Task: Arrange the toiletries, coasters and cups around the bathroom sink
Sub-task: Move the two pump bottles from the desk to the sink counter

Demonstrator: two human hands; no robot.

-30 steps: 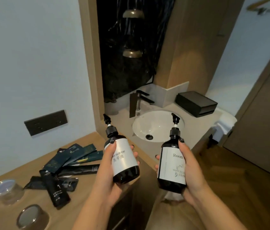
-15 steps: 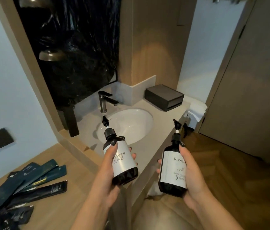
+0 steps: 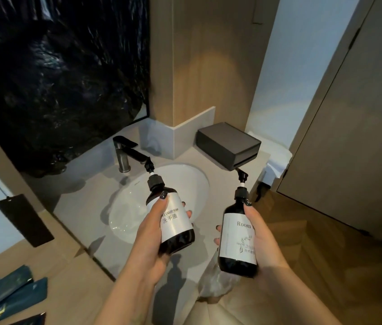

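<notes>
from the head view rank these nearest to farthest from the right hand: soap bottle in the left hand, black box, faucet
From the right hand:
1. Soap bottle, just to its left, held in the left hand over the sink.
2. Black box, beyond it at the counter's back right.
3. Faucet, far left behind the basin.

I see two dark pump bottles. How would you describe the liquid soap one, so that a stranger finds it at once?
Start at the white sink under the dark faucet. Two dark pump bottles are held in front of it; the liquid soap bottle is in the left hand, over the basin. Its label reads "LIQUID SOAP", while the other bottle reads "Room".
</notes>
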